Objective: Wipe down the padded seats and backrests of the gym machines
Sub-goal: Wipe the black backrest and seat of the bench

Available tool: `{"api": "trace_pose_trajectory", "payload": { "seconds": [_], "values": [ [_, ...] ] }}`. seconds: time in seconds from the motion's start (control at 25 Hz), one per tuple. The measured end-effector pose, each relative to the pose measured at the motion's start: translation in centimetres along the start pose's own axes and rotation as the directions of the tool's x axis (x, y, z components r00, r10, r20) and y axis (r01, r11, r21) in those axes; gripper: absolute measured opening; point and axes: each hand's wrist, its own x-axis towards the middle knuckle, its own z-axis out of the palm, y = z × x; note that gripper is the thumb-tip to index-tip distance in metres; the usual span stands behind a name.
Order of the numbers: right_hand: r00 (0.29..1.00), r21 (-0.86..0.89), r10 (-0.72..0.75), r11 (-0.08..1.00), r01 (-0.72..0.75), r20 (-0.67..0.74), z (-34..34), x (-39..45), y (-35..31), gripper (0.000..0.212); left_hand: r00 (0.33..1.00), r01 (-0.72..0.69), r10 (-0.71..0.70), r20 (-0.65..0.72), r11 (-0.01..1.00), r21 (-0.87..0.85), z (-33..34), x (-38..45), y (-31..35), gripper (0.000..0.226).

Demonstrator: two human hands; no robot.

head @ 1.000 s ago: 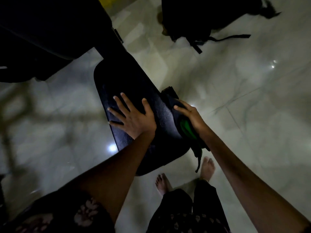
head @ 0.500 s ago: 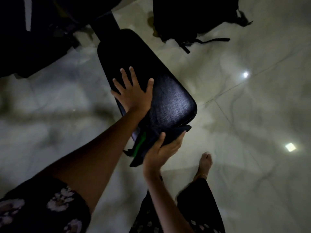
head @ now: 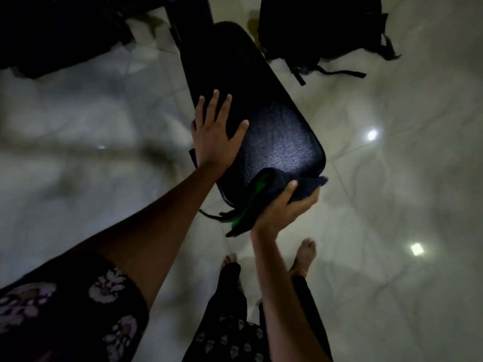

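Work looks midway: your right hand (head: 282,210) grips the cloth (head: 264,194) at the padded seat (head: 261,131)'s near edge, left hand (head: 214,137) flat, fingers spread; far end likely remains.

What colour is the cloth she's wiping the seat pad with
Dark, nearly black cloth with a bright green stripe, gripped by the right hand; the head view shows it.

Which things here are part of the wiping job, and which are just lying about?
In use:
padded seat
dark cloth with green stripe, held by right hand
left hand, flat on the seat

Lying about:
black backpack on the tiled floor
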Motion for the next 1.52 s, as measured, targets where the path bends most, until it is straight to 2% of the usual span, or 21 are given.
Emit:
{"api": "trace_pose_trajectory", "payload": {
  "seconds": [0.12,0.2,0.32,0.4,0.52,0.68,0.72,0.76,0.8,0.92,0.96,1.04,1.12,1.16,1.2,1.24,1.28,1.36,1.4,1.44,1.52],
  "values": [
    [0.978,0.047,0.189,0.98,-0.194,0.087,-0.2,-5.8,-0.4,0.063,1.0,-0.017,0.017,-0.006,0.999,-0.029,-0.1,0.0,-0.1,0.065],
    [0.956,-0.044,0.182,0.983,-0.177,0.229,-2.6,-6.4,-1.2,0.051,1.0,-0.014,0.013,-0.009,0.999,-0.037,-0.2,-0.1,-0.2,0.067],
    [0.885,-0.14,-0.173,0.957,0.255,0.431,-7.2,-2.4,-5.7,0.04,1.0,-0.01,0.01,0.004,0.998,-0.062,-0.2,-0.3,-0.2,0.066],
    [0.714,-0.268,-0.448,0.712,0.649,0.538,-6.6,3.6,-8.1,0.044,1.0,-0.018,0.019,0.011,0.996,-0.087,-0.1,-0.5,0.0,0.064],
    [0.477,-0.432,-0.39,0.201,0.879,0.788,-1.2,9.2,-8.8,0.046,1.0,-0.006,0.005,-0.003,0.993,-0.12,-0.1,-1.0,0.1,0.06],
    [-0.062,0.001,-0.251,-0.236,0.972,0.966,0.2,10.9,-7.0,0.045,0.997,0.056,-0.066,-0.037,0.975,-0.215,0.4,-2.5,0.3,0.056],
    [-0.149,0.093,-0.202,-0.262,0.961,0.968,0.5,11.9,-7.6,0.045,0.996,0.06,-0.074,-0.053,0.971,-0.23,0.4,-3.0,0.5,0.057],
    [-0.173,0.123,-0.178,-0.264,0.957,0.969,1.5,12.7,-8.3,0.046,0.993,0.07,-0.089,-0.072,0.97,-0.234,0.4,-3.3,0.6,0.057],
    [-0.139,0.091,-0.18,-0.25,0.964,0.974,2.9,13.1,-8.8,0.047,0.99,0.087,-0.11,-0.091,0.969,-0.233,0.4,-3.6,0.6,0.056],
    [0.106,-0.14,-0.23,-0.139,0.98,0.967,7.0,11.9,-8.9,0.051,0.975,0.161,-0.19,-0.112,0.96,-0.227,0.5,-4.6,1.0,0.056],
    [0.111,-0.144,-0.229,-0.133,0.981,0.967,7.2,11.0,-8.7,0.052,0.967,0.195,-0.226,-0.116,0.953,-0.23,0.4,-5.0,1.3,0.058],
    [-0.077,0.042,-0.202,-0.171,0.984,0.976,5.8,10.0,-8.4,0.049,0.934,0.292,-0.335,-0.125,0.917,-0.272,0.3,-5.3,1.5,0.061],
    [-0.441,0.413,-0.078,-0.236,0.88,0.894,3.2,11.3,-8.3,0.048,0.858,0.433,-0.5,-0.123,0.83,-0.351,0.4,-6.4,2.1,0.062],
    [-0.583,0.564,-0.012,-0.236,0.791,0.813,2.7,12.5,-8.6,0.047,0.81,0.491,-0.575,-0.119,0.774,-0.4,0.7,-7.3,2.7,0.062],
    [-0.662,0.65,0.023,-0.222,0.727,0.749,3.2,13.4,-9.1,0.047,0.757,0.534,-0.643,-0.116,0.712,-0.456,1.1,-8.6,3.7,0.063],
    [-0.67,0.659,0.023,-0.209,0.722,0.742,4.3,14.0,-9.4,0.047,0.705,0.561,-0.7,-0.114,0.649,-0.514,1.6,-10.0,4.9,0.065],
    [-0.608,0.596,-0.006,-0.192,0.78,0.794,5.6,14.0,-9.5,0.047,0.655,0.577,-0.747,-0.108,0.588,-0.567,2.1,-11.3,6.1,0.067],
    [-0.373,0.362,-0.103,-0.111,0.925,0.922,7.7,12.8,-9.6,0.049,0.558,0.599,-0.826,-0.076,0.465,-0.651,3.3,-13.2,8.5,0.071],
    [-0.319,0.306,-0.127,-0.109,0.946,0.939,7.9,11.9,-9.4,0.049,0.508,0.601,-0.86,-0.054,0.398,-0.693,3.9,-13.6,9.6,0.072],
    [-0.367,0.348,-0.129,-0.147,0.926,0.921,7.7,11.5,-9.2,0.049,0.454,0.589,-0.89,-0.035,0.329,-0.738,4.3,-13.7,10.8,0.074],
    [-0.624,0.599,-0.047,-0.23,0.767,0.78,7.3,12.0,-9.1,0.047,0.375,0.54,-0.927,-0.022,0.238,-0.808,4.7,-13.5,12.9,0.078]
  ]
}}
